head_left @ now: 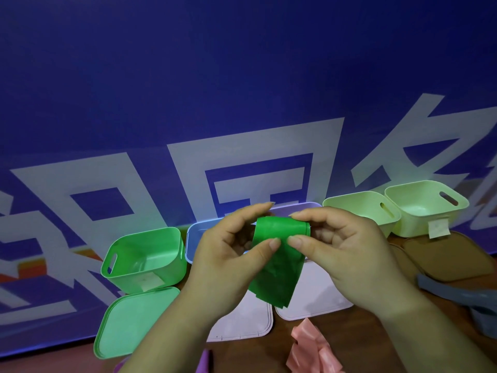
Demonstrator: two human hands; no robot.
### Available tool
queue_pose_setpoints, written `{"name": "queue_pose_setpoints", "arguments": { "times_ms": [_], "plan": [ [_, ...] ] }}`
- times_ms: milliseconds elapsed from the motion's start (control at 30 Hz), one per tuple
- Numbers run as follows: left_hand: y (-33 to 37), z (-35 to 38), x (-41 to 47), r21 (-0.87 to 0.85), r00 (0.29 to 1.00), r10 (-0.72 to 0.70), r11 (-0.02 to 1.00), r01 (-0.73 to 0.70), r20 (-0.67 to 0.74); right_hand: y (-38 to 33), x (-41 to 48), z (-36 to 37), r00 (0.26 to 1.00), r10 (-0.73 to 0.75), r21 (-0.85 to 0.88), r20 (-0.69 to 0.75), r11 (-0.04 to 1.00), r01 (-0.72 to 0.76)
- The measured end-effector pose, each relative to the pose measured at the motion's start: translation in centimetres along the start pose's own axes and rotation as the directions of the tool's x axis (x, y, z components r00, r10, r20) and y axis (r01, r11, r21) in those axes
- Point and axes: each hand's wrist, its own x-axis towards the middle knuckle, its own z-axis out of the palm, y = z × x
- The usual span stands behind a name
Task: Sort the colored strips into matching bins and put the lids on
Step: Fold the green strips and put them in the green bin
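Blue lettered banner (188, 63), brown table (349, 332)

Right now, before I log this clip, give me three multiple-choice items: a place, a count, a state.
1. Where does the bright green plastic bin stand? A. left of both hands B. right of both hands C. behind the pale bins
2. How many pale yellow-green plastic bins stand at the right? A. one B. two C. four
3. How is the folded green strip held? A. pinched by both hands B. lying on the table C. inside a bin

Answers: 1 A, it sits left of the left hand; 2 B, two stand side by side; 3 A, left and right hand pinch its top.
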Motion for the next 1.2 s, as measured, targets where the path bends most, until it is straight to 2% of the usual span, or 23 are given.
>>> {"name": "queue_pose_setpoints", "arguments": {
  "times_ms": [167,700,1200],
  "plan": [
    [-0.22,-0.42,0.19,0.078,0.998,0.069,0.995,-0.069,0.003,-0.19,0.11,-0.02,1.0,0.018,-0.011,0.01,1.0,-0.018],
    [0.29,-0.62,0.42,0.007,0.999,0.032,0.999,-0.032,-0.025,-0.48,0.41,0.24,0.997,0.05,-0.024,0.054,0.999,-0.049],
    [0.45,-0.28,0.16,0.027,0.997,0.005,1.0,-0.003,-0.073,-0.13,-0.12,0.67,0.995,-0.08,-0.084,0.059,0.993,0.085]
  ]
}}
